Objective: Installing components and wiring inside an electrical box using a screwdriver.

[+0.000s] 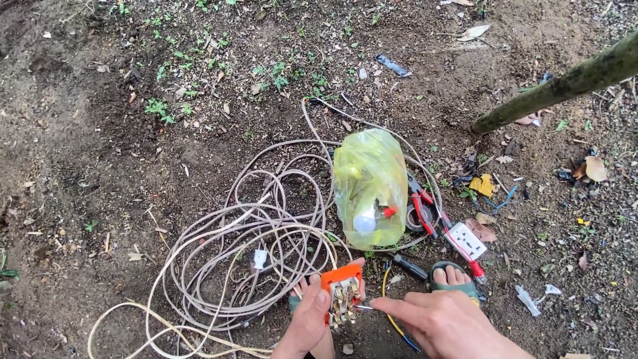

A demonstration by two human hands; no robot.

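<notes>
Clamped around an orange plastic socket block with exposed brass contacts (342, 292), the left hand (307, 324) holds it low in the frame's centre, thumb on its side. Right hand (444, 324) pinches a thin metal tool (365, 307), tip at the contacts. Tangled beige cable coil (246, 246) lies left of the block; a yellow-green plastic bag (369, 186) sits just above, red-handled pliers (421, 207) beside it.

We see an orange socket housing (341, 278), a cream coiled cable (246, 233), a translucent yellow-green plastic bag (369, 179), red-handled pliers (421, 206), a white outlet plate (466, 240), and brown soil (86, 153).
</notes>
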